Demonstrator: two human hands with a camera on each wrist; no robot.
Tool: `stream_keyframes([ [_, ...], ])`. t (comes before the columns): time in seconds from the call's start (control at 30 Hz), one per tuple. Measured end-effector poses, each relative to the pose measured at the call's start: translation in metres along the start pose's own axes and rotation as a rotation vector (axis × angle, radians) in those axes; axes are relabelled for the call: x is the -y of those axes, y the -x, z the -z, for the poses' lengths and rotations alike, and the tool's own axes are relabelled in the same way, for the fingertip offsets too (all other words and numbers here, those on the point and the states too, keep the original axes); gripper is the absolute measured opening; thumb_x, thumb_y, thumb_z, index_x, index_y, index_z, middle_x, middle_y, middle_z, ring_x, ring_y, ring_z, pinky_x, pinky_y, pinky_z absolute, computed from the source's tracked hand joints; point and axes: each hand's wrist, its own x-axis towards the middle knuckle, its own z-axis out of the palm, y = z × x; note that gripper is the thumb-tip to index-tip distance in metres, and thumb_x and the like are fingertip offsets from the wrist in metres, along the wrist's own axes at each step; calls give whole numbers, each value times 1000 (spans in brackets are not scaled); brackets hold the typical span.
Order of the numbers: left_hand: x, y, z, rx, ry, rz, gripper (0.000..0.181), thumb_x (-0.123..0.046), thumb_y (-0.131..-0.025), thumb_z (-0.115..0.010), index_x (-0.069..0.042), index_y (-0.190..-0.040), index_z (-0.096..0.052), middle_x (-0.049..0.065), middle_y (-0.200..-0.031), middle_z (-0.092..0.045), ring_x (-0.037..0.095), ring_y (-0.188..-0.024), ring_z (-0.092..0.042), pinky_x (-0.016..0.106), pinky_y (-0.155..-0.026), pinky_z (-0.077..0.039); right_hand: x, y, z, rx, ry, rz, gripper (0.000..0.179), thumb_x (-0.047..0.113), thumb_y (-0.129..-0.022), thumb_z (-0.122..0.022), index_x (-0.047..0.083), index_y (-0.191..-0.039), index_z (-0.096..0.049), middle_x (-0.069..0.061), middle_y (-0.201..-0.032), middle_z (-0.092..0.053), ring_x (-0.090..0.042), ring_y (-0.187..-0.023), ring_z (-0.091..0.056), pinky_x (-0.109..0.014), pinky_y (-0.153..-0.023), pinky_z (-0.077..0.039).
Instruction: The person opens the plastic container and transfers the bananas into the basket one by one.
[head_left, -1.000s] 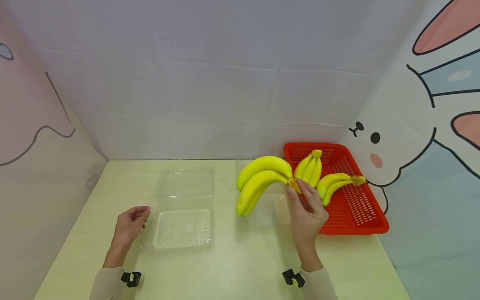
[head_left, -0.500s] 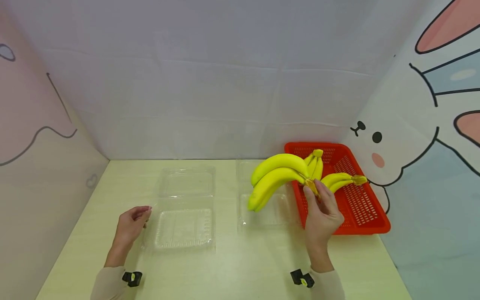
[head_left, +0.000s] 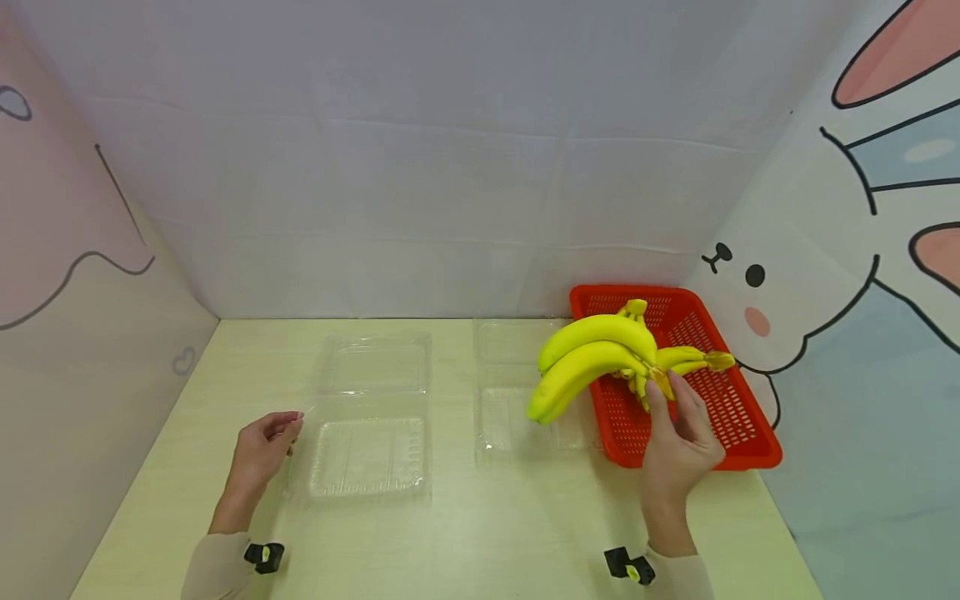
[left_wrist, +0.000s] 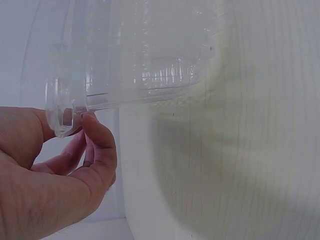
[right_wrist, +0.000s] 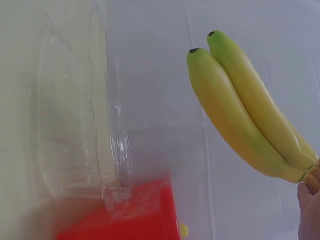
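Note:
A large bunch of bananas (head_left: 592, 362) hangs by its stem from my right hand (head_left: 678, 446), pinched between thumb and fingers, over the left side of the red basket (head_left: 738, 454). In the right wrist view the bananas (right_wrist: 245, 110) slant up to the left, with only part of the hand (right_wrist: 309, 215) showing at the edge. My left hand (head_left: 261, 454) pinches the left edge of an opened clear plastic clamshell box (head_left: 367, 458). The left wrist view shows thumb and fingertips of the hand (left_wrist: 65, 165) on the rim of that clear box (left_wrist: 150, 75).
Smaller banana bunches lie in the basket, one at its right side (head_left: 693, 360) and one partly hidden behind the held bunch. A second opened clear box (head_left: 517, 417) sits against the basket's left side. Fabric walls (head_left: 450, 167) enclose the table (head_left: 465, 533).
My right hand has carried the bananas rightward, from above the second clear box to over the basket. The left hand has stayed on the first box's edge.

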Motion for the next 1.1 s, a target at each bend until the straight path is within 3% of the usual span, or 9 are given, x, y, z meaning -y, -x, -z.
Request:
stream_keyframes([
  [0.2,0,1,0,-2,-2,15,32,-11,-106,-57,11,-129,-60,26,-111,-65,18,-81,-60,19,-61,-51,4,-4,9,-26,75,-8,30,-13,-89,-72,-12,-118,-70,-14,-118,-73,-19,-108,-67,-19,-97,-51],
  [0.43,-1,2,1,-4,2,21,31,-10,-105,-58,9,-130,-60,26,-112,-65,18,-82,-60,19,-62,-51,13,-10,16,-78,30,-22,30,-13,-88,-72,-13,-118,-70,-17,-115,-74,-19,-102,-69,-18,-91,-53],
  [0.73,-2,2,1,-3,-5,26,32,-12,-106,-58,9,-130,-60,25,-112,-66,18,-82,-60,19,-63,-51,7,-19,40,-111,165,-4,29,-5,-90,-75,-5,-119,-73,-17,-116,-74,-20,-102,-70,-19,-90,-54],
  [1.1,-3,2,1,-3,-7,37,33,-14,-106,-58,9,-130,-60,24,-111,-66,20,-84,-60,19,-63,-51,10,-30,55,-188,11,18,32,-10,-84,-78,-14,-115,-71,-24,-114,-72,-25,-101,-70,-23,-88,-56],
])
